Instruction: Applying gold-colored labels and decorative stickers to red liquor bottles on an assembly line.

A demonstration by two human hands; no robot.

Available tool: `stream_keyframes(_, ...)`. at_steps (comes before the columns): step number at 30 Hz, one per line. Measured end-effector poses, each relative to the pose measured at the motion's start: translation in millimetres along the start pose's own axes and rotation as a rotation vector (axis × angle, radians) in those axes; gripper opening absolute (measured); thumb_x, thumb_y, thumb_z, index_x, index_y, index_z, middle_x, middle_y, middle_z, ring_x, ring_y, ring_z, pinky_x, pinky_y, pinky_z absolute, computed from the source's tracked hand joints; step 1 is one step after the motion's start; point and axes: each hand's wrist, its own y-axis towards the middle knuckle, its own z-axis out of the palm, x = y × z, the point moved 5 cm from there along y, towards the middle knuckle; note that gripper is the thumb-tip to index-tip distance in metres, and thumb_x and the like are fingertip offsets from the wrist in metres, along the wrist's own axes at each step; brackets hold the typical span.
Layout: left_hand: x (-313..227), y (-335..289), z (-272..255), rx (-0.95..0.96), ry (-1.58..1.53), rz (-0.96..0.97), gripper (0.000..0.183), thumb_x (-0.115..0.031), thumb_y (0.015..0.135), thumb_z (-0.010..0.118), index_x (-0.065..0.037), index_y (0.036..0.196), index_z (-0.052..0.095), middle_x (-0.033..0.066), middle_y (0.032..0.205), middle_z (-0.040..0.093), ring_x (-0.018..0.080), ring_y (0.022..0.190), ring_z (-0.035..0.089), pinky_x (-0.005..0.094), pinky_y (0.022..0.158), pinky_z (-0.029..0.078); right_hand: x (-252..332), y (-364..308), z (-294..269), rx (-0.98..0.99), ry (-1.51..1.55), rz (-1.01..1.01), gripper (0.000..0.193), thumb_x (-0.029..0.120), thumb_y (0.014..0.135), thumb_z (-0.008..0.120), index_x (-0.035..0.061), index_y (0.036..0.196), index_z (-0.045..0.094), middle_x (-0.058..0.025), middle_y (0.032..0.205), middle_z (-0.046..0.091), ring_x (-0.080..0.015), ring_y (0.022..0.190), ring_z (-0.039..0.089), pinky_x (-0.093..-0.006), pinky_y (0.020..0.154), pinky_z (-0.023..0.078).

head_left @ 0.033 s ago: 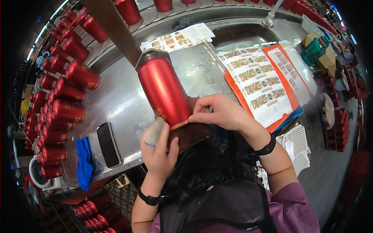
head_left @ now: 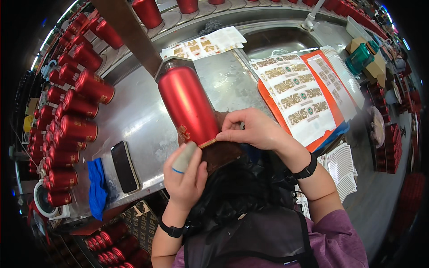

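Observation:
A red metallic bottle point(head_left: 185, 100) lies tilted in front of me, its neck at the far end against a dark angled bracket point(head_left: 178, 61). Its near end rests over a brown support point(head_left: 225, 154). Along the bottle's near edge runs a thin gold strip point(head_left: 207, 143). My left hand point(head_left: 185, 178) presses the strip's left part with the forefinger, which wears a pale finger cot point(head_left: 183, 158) with a blue rim; the thumb stays apart. At the strip's right end, my right hand point(head_left: 252, 129) pinches thumb and forefinger together against the bottle. Whatever lies between those fingertips is hidden.
Sticker sheets point(head_left: 299, 91) lie on an orange tray point(head_left: 328, 96) at right. A phone point(head_left: 125, 167) and blue cloth point(head_left: 96, 187) are at left, beside several red bottles point(head_left: 78, 127). A brown post point(head_left: 127, 31) rises at the far left; a sink point(head_left: 279, 40) is behind.
My left hand has shifted slightly right along the bottle's near edge, and its capped forefinger has turned. My right hand and the bottle stay practically in place.

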Motion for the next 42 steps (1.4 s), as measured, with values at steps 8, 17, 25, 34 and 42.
stream_keyframes(8, -20, 11, 1, 0.062, 0.162, 0.336, 0.035, -0.007, 0.076, 0.08, -0.007, 0.111, 0.079, 0.0067, 0.122, 0.072, 0.0282, 0.119, 0.063, 0.0379, 0.091, 0.058, -6, 3, 3, -0.021, -0.002, -0.035, 0.027, 0.026, 0.09, 0.082, 0.0018, 0.084, 0.072, 0.0001, 0.067, 0.061, -0.0059, 0.064, 0.051, -0.0264, 0.06, 0.042)
stream_keyframes(17, -6, 33, 3, 0.058, 0.178, 0.045, 0.068, -0.014, 0.084, 0.082, -0.003, 0.146, 0.056, 0.0205, 0.152, 0.053, 0.0418, 0.138, 0.051, 0.0474, 0.113, 0.043, 7, -12, -7, 0.03, 0.06, 0.031, 0.016, 0.018, 0.092, 0.078, 0.0024, 0.095, 0.075, -0.0015, 0.083, 0.071, -0.0088, 0.081, 0.062, -0.0271, 0.076, 0.048)
stream_keyframes(25, 4, 28, 6, 0.06, 0.113, 0.009, 0.072, -0.016, 0.086, 0.082, 0.004, 0.148, 0.052, 0.0266, 0.152, 0.05, 0.0449, 0.14, 0.049, 0.0493, 0.112, 0.044, 10, -14, -9, 0.008, 0.074, 0.023, 0.017, 0.019, 0.092, 0.079, 0.0018, 0.093, 0.075, -0.0008, 0.08, 0.07, -0.0072, 0.076, 0.06, -0.0264, 0.071, 0.048)
stream_keyframes(34, 12, 18, 7, 0.038, 0.021, -0.061, 0.074, -0.014, 0.088, 0.081, 0.006, 0.15, 0.047, 0.0298, 0.152, 0.048, 0.046, 0.136, 0.053, 0.0472, 0.11, 0.047, 8, -7, -3, 0.02, 0.06, 0.037, 0.017, 0.019, 0.092, 0.079, 0.0023, 0.091, 0.075, 0.0004, 0.081, 0.069, -0.0067, 0.078, 0.059, -0.0261, 0.072, 0.047)
stream_keyframes(42, 14, 16, 8, 0.029, -0.003, -0.066, 0.074, -0.015, 0.089, 0.08, 0.006, 0.151, 0.045, 0.0305, 0.152, 0.048, 0.0463, 0.137, 0.052, 0.0471, 0.111, 0.047, 7, -8, -3, 0.018, 0.063, 0.043, 0.017, 0.019, 0.092, 0.079, 0.0023, 0.091, 0.075, 0.0005, 0.081, 0.069, -0.0068, 0.078, 0.058, -0.0261, 0.072, 0.046)
